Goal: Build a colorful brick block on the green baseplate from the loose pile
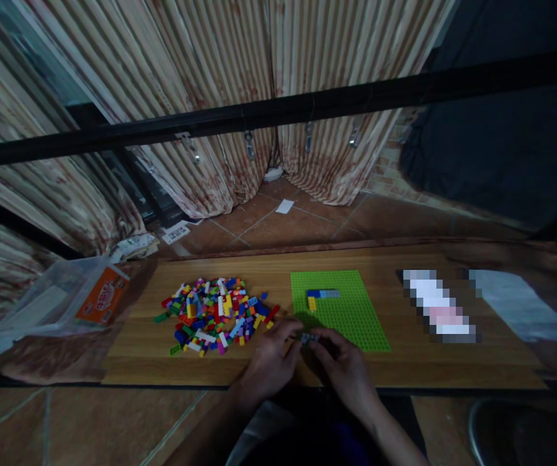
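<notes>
Both hands meet over the near left edge of a green studded baseplate (351, 327). My left hand (276, 356) and my right hand (341, 362) pinch small dark grey toy bricks (306, 338) between their fingertips; how many there are and their exact shape cannot be made out. On the baseplate, a blue brick (313, 294), a grey-blue brick (330, 294) and a yellow brick (312, 303) form an L-shaped corner. To the left of my left hand lies a heap of loose toy bricks (220, 314) in many colours.
All this lies on a low wooden tabletop (259, 372). A clear plastic box (59, 301) with an orange label stands at the left. Toward the right are a pixelated item (438, 307) and a pale sheet (521, 304). A black bar (259, 111) crosses ahead, before striped curtains (210, 58).
</notes>
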A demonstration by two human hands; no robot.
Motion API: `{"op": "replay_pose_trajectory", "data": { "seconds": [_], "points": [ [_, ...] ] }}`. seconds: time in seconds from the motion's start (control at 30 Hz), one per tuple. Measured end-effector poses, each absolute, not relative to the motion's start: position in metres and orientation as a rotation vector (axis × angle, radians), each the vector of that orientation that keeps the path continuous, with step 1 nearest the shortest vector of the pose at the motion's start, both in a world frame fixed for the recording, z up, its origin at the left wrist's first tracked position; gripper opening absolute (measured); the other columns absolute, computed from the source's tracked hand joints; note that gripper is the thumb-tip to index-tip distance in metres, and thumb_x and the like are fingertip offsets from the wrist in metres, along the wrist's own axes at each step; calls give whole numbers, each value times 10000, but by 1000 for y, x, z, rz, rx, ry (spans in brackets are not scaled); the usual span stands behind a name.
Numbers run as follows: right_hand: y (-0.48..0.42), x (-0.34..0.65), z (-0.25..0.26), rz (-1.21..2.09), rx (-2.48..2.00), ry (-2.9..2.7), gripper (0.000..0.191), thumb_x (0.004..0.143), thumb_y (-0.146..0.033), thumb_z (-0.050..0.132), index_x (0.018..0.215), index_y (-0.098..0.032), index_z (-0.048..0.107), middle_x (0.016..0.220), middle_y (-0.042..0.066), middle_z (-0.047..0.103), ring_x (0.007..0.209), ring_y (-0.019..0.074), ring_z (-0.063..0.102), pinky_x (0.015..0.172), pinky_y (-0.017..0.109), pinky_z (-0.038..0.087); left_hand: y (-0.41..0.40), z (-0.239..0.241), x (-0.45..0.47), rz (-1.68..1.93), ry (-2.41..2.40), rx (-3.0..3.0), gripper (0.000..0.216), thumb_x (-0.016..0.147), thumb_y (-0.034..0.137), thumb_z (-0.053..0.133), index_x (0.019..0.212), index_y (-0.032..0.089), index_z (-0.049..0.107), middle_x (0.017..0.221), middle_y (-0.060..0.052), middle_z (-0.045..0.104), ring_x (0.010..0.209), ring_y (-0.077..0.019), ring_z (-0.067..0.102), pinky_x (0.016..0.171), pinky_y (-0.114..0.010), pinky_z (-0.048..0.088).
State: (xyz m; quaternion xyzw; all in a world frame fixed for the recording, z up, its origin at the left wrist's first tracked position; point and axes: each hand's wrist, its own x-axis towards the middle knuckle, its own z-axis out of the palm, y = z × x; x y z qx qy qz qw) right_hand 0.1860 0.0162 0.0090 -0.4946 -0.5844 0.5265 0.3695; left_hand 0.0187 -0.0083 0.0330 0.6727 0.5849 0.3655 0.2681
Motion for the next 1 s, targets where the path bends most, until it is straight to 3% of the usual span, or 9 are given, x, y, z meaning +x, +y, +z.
{"op": "replay_pose_trajectory", "data": {
  "seconds": [0.27, 0.53, 0.8, 1.0],
  "points": [
    [18, 195, 4, 1076, -1372, -1612, 297, 863, -420, 551, 1056, -236, 680, 1088, 64, 711, 1019, 230, 656, 916, 400, 496, -7, 31, -51, 1006, 2193, 1877, 224, 865, 181, 540, 1067, 204, 633, 1069, -86, 661, 1015, -245, 623, 909, -437, 523],
    [42, 191, 9, 527, -1447, -1811, 310, 908, -384, 489, 1018, -177, 693, 1011, 110, 730, 919, 253, 665, 840, 405, 491, 14, 36, -40, 669, 2108, 2208, 409, 743, 50, 545, 1093, 220, 671, 1223, -92, 597, 1128, -283, 528, 996, -469, 459],
    [46, 176, -2, 286, -1538, -1991, 208, 880, -333, 551, 954, -196, 689, 964, 88, 727, 876, 246, 626, 805, 380, 421, 24, 33, -46, 575, 2127, 2200, 259, 774, 81, 552, 937, 219, 699, 1144, -87, 634, 1094, -293, 531, 965, -500, 451],
    [46, 181, -3, 270, -1513, -2032, 263, 867, -396, 577, 1011, -201, 680, 985, 76, 724, 892, 247, 609, 799, 365, 395, 26, 39, -45, 633, 2184, 2161, 187, 788, 120, 557, 923, 186, 670, 1036, -99, 666, 1018, -287, 565, 920, -462, 468]
  ]
}}
